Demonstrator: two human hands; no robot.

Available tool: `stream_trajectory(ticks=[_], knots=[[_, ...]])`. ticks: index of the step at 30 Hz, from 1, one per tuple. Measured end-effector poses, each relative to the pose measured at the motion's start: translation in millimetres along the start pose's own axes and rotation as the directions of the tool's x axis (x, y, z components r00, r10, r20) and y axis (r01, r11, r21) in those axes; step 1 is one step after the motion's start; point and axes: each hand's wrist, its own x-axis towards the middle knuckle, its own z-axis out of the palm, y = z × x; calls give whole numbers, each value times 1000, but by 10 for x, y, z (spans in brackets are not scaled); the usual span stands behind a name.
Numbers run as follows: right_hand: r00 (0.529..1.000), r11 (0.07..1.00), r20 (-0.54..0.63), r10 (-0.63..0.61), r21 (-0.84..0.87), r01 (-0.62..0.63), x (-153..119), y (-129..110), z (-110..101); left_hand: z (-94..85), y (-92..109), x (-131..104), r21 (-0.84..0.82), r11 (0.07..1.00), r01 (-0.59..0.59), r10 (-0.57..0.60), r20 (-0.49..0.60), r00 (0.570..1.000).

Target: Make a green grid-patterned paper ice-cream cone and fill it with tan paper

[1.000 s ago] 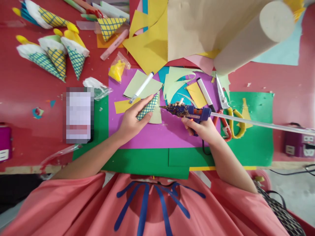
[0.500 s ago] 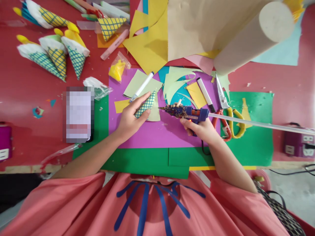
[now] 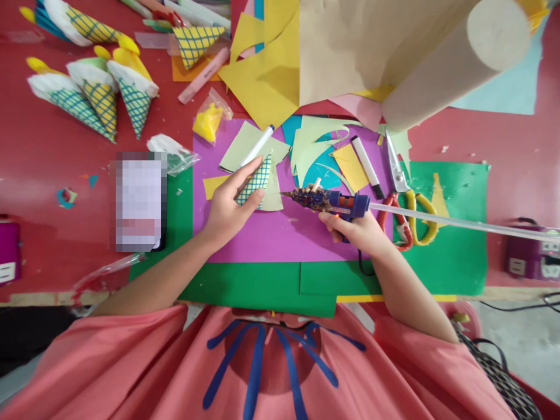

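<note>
My left hand is closed around a light green paper cone with a dark crisscross pattern. The cone's point faces away from me, and a plain pale flap sticks out on its right side. My right hand grips a blue hot glue gun whose nozzle points left, close to the flap's edge; I cannot tell whether they touch. A long clear glue stick runs out of the gun's back to the right. Beyond my left hand a white marker lies on pale green paper.
Scissors with red and yellow handles lie right of the gun, near another marker. Several finished paper cones lie at the far left, above a phone. A large white roll stands at the back right. Purple paper lies beneath my hands.
My left hand has shifted the cone slightly left and away from me, turning it a little. The glue gun stays almost in place, its nozzle by the flap.
</note>
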Motion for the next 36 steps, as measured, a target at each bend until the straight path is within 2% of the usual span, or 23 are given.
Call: stream_trajectory(ticks=[36], knots=[[997, 999, 79, 16, -34, -13, -9, -52, -13, -58, -98, 42, 30, 999, -26, 28, -65, 998]])
